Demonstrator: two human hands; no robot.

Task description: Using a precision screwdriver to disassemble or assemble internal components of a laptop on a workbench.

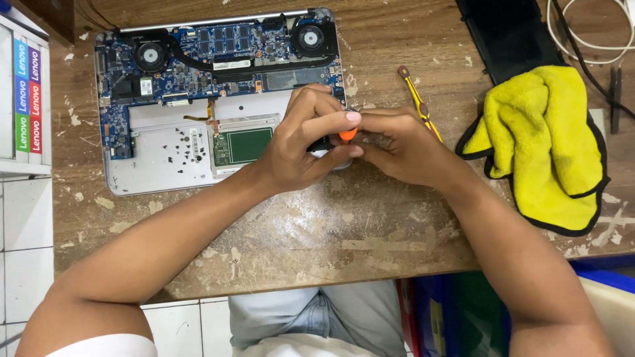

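Both my left hand (301,142) and right hand (403,147) pinch the orange-handled screwdriver (348,134) over the open laptop (165,158), where a slip could gouge its motherboard (198,59).

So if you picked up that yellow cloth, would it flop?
Probably. The yellow cloth lies crumpled in soft folds, so it would likely droop. It looks fluffy, so probably light and not slippery. It lies flat on the wooden table, so it shouldn't roll.
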